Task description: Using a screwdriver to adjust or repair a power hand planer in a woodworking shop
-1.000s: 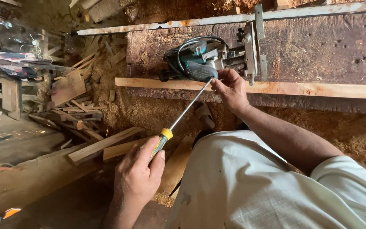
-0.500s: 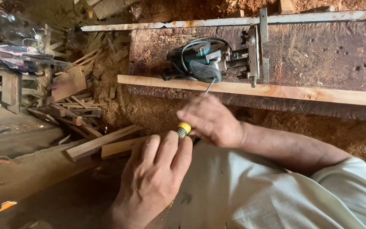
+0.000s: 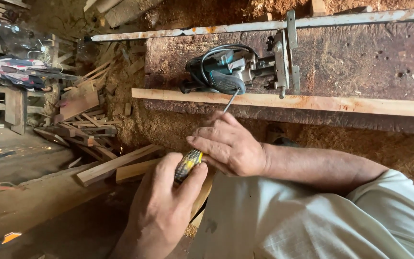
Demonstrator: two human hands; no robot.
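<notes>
Screwdriver: we hold it at the centre of the frame, its yellow-and-black handle low and its thin shaft slanting up toward the saw.
Left hand: our fingers are curled closed around the handle, thumb on top, lower centre.
Right hand: we lay it over the shaft just above the handle, fingers bent down around it, knuckles up.
Saw: we see a teal and black power tool with a coiled cord, upper centre, on a dark bench; the shaft's tip touches its lower edge.
Plank: pale strip running right from centre, just below the saw.
Rail: rusty metal bar across the top.
Offcuts: wood scraps piled at left.
</notes>
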